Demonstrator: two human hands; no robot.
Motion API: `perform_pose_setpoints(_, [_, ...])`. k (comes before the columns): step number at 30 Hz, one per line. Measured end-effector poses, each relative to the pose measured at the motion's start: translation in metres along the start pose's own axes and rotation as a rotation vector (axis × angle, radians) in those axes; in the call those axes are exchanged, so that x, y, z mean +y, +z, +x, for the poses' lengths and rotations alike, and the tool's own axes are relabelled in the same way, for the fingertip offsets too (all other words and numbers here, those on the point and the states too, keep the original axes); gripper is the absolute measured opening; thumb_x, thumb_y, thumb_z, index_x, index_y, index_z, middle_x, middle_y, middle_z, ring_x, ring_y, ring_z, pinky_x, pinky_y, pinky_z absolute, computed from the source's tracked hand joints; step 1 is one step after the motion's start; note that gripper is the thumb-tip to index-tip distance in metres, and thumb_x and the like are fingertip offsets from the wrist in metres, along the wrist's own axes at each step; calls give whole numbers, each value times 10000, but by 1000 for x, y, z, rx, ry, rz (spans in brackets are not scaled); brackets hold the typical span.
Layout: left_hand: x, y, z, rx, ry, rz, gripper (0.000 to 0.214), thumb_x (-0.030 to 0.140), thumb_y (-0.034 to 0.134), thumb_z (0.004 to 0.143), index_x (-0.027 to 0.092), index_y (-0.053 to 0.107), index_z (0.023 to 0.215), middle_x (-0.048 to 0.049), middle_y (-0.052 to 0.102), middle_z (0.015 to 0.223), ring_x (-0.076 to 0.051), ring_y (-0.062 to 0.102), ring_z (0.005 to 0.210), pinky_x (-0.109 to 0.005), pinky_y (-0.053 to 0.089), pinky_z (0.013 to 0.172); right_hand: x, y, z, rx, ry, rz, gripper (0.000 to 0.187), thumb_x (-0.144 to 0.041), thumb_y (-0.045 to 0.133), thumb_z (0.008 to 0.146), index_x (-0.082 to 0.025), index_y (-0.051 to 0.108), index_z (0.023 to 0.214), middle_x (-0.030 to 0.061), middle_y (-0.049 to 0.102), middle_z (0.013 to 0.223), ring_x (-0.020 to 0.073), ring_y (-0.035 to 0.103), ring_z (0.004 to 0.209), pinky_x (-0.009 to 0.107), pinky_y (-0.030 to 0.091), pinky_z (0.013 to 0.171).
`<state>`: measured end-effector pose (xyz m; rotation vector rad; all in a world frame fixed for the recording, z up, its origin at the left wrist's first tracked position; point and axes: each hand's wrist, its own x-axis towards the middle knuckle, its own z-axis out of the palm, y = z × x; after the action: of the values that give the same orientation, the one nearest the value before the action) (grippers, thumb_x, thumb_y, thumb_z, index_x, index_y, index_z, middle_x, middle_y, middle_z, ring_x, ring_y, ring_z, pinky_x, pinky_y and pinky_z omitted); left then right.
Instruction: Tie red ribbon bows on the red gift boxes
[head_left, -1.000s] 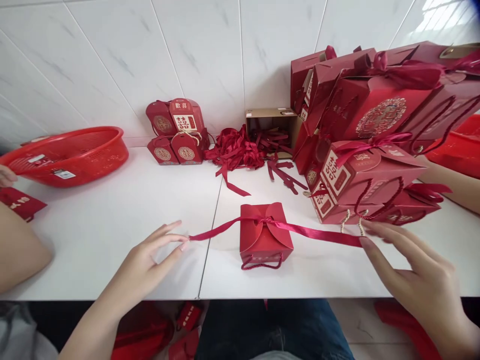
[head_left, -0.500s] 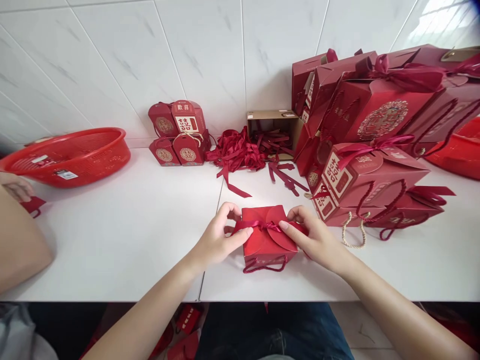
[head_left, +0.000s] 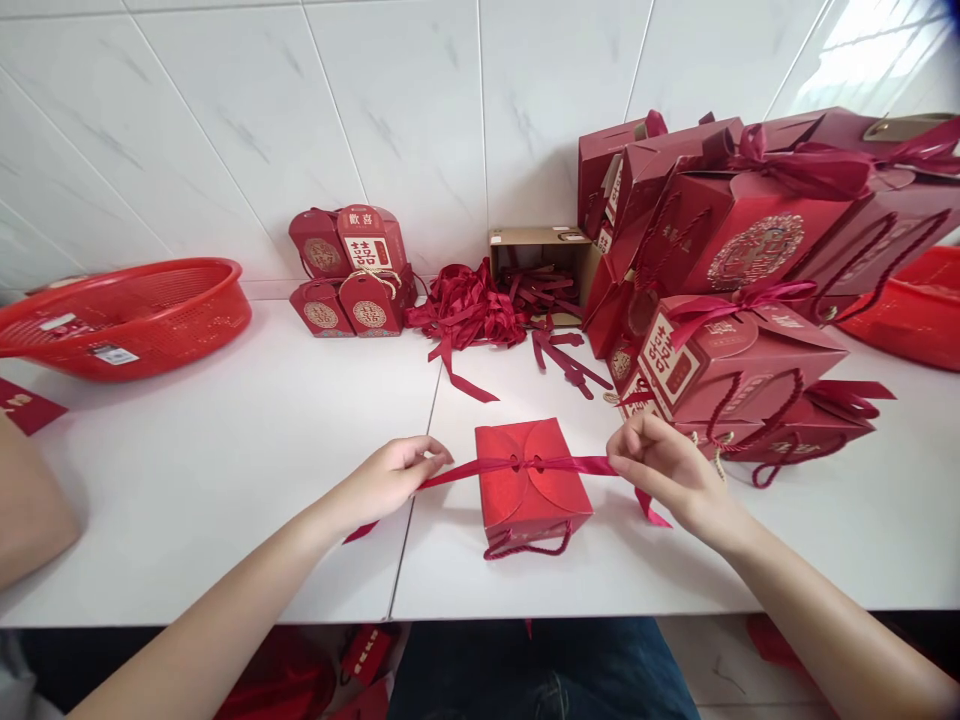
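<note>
A red gift box (head_left: 531, 495) with curved interlocking flaps stands on the white table in front of me. A dark red ribbon (head_left: 465, 470) runs across its top, crossed at the middle and stretched out to both sides. My left hand (head_left: 401, 468) pinches the ribbon left of the box, its loose tail hanging below the fingers. On the other side, my right hand (head_left: 664, 470) grips the ribbon's right part, with an end dangling beneath. Neither hand touches the box. A twisted cord handle (head_left: 529, 550) droops from the box's near side.
Stacked red gift boxes (head_left: 750, 350) rise close beyond my right hand. A ribbon heap (head_left: 472, 310) lies against the wall, beside an open cardboard box (head_left: 540, 237) of strips. Small red boxes (head_left: 349, 300) and a red plastic basket (head_left: 127, 335) stand further left.
My hands have moved apart from the box, drawing the ribbon outward and taut over its top. At far left, the other person's hand has gone from view.
</note>
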<state>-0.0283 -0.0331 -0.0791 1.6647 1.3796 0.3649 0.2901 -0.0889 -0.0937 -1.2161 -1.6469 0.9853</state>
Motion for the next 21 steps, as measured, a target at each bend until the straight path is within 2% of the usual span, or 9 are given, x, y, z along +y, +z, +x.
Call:
perform_pose_setpoints(2, [5, -8, 4, -180, 4, -5, 269, 378, 559, 796, 212, 703, 950, -8, 641, 795, -156, 540, 702, -242, 407, 633, -3, -3, -3, -17, -161, -166, 204, -255, 501, 856, -204, 393, 691, 25, 538, 840, 135, 516, 702, 264, 428, 611])
perform_pose_setpoints(4, [15, -13, 5, -417, 12, -74, 243, 312, 604, 762, 219, 741, 940, -7, 654, 783, -143, 542, 685, -238, 420, 637, -5, -1, -2, 57, -291, -454, 189, -187, 526, 826, -185, 456, 651, 54, 549, 933, 137, 542, 727, 275, 447, 637])
perform_pose_setpoints(6, [28, -12, 3, -552, 51, -209, 243, 288, 625, 761, 220, 757, 954, 23, 570, 604, -98, 448, 540, -219, 385, 544, -8, 5, 2, 298, -409, -653, 162, -163, 579, 803, -174, 540, 646, 67, 554, 939, 126, 545, 680, 268, 451, 601])
perform_pose_setpoints(7, [35, -9, 1, -545, 78, -293, 264, 292, 625, 775, 225, 749, 998, 46, 497, 529, -78, 368, 479, -209, 347, 494, -9, 8, 5, 432, -460, -681, 150, -164, 599, 801, -173, 573, 653, 67, 559, 912, 120, 542, 650, 260, 445, 566])
perform_pose_setpoints(9, [48, 1, -5, -396, 134, -453, 304, 310, 611, 809, 250, 717, 1088, 66, 440, 489, -62, 276, 438, -194, 299, 445, -13, 15, 11, 596, -519, -634, 158, -173, 621, 807, -177, 607, 650, 55, 565, 824, 121, 546, 626, 246, 427, 509])
perform_pose_setpoints(11, [59, 16, -11, -207, 204, -532, 309, 307, 607, 828, 268, 702, 1119, 34, 574, 598, -66, 385, 483, -192, 380, 499, -20, 20, 17, 600, -518, -512, 171, -181, 622, 818, -179, 618, 647, 49, 572, 788, 132, 567, 655, 243, 433, 511])
perform_pose_setpoints(13, [68, 30, -16, -90, 280, -510, 289, 294, 604, 839, 260, 713, 1104, -12, 694, 819, -106, 555, 657, -221, 479, 667, -30, 25, 21, 497, -487, -379, 193, -194, 610, 830, -178, 625, 638, 46, 581, 787, 135, 575, 676, 249, 450, 543])
perform_pose_setpoints(16, [77, 45, -19, 2, 378, -390, 286, 242, 559, 858, 232, 718, 1097, -34, 723, 980, -174, 627, 874, -269, 495, 830, -42, 32, 25, 294, -389, -210, 163, -234, 602, 834, -190, 684, 700, 48, 589, 819, 142, 576, 710, 250, 453, 562])
perform_pose_setpoints(21, [73, 54, -14, 274, 496, -86, 285, 136, 536, 809, 224, 745, 983, -1, 686, 749, -135, 572, 662, -226, 487, 620, -48, 37, 34, 94, -28, -4, 224, -407, 701, 745, -189, 719, 697, 53, 594, 836, 160, 567, 736, 268, 454, 595])
